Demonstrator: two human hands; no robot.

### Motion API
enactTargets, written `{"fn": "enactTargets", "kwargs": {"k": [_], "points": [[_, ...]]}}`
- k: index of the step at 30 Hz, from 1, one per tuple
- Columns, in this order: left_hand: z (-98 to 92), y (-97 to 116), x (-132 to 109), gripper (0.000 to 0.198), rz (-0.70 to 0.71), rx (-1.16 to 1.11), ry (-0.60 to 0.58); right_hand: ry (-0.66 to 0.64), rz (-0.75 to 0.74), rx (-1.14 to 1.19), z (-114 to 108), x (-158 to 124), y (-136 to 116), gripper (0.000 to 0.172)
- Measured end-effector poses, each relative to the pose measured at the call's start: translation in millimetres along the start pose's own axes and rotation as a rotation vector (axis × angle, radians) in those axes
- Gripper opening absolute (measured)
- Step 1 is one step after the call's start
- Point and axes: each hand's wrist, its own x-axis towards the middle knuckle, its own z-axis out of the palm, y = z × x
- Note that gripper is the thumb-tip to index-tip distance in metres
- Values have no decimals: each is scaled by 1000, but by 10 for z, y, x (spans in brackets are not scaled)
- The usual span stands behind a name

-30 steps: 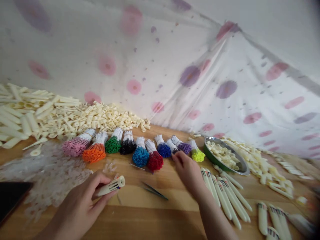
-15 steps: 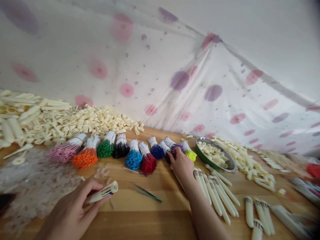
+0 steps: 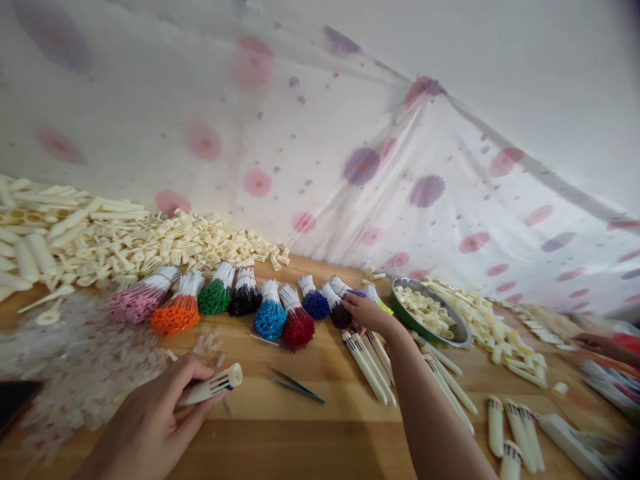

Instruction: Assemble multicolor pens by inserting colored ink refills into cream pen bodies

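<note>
- Toward the counter's (image 3: pixel 270 443) front edge, the left hand (image 3: pixel 157 410) held a cream pen barrel (image 3: pixel 213 388), thumb and fingers closed around it.
- Nearer the back edge, the right hand (image 3: pixel 371 313) lay over the purple refill bundle (image 3: pixel 340 285), fingers bent; whether they pinched anything could not be told.
- The bundle lay right of and beyond the barrel, its long axis running roughly back to front, white ends rearward; the right hand was nearer.
- The barrel slanted, slotted open end facing right, with red and blue showing there.

My left hand (image 3: pixel 155 413) pinches between thumb and fingers; beyond that grip, rightward, my right hand (image 3: pixel 373 315) stretches forward.
</note>
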Motion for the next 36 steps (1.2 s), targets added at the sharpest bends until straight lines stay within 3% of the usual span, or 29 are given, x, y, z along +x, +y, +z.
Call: {"fn": "enactTargets", "kwargs": {"k": [3,6,13,18,20,24,28,36], "points": [[1,-8,1,9,12,30,-18,-197,66,115,-7,-76,3,27],[7,-7,2,8,-8,36,-32,-271,97,248,19,-159,-10,25],[5,46,11,7,-57,-29,-42,-214,-28,516,12,-468,-23,28],[-16,90,33,5,-30,-24,40,-241,-138,584,-241,-892,-349,30],[-38,92,32,7,8,28,82,-262,-228,521,-328,-1069,-575,27],[-105,108,41,15,151,110,133,-184,-427,294,-335,-1283,-912,23],[-143,151,78,16,208,138,162,-107,-535,130,-228,-1285,-955,29],[-98,181,74,12,171,128,123,-46,-608,29,-147,-1262,-975,32]]}}
